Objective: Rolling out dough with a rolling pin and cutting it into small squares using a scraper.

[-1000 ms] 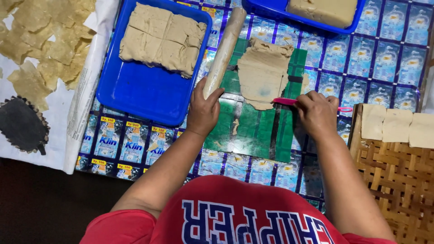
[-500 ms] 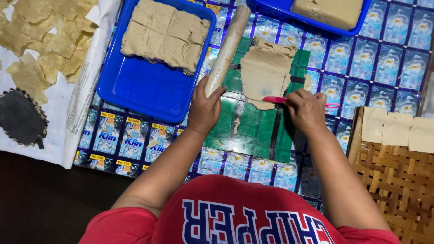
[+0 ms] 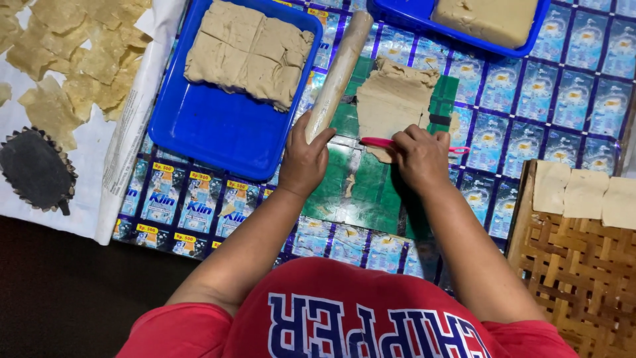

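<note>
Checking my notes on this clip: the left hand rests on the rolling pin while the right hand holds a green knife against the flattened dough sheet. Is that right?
Not quite. The head view shows the knife is pink, not green. The rest holds: the left hand rests on the rolling pin, and the right hand holds the knife against the flattened dough sheet.

A home food-making spot on the floor: dough sheets in a blue tray (image 3: 199, 132), woven bamboo tray (image 3: 570, 278), newspaper (image 3: 126, 152).
</note>
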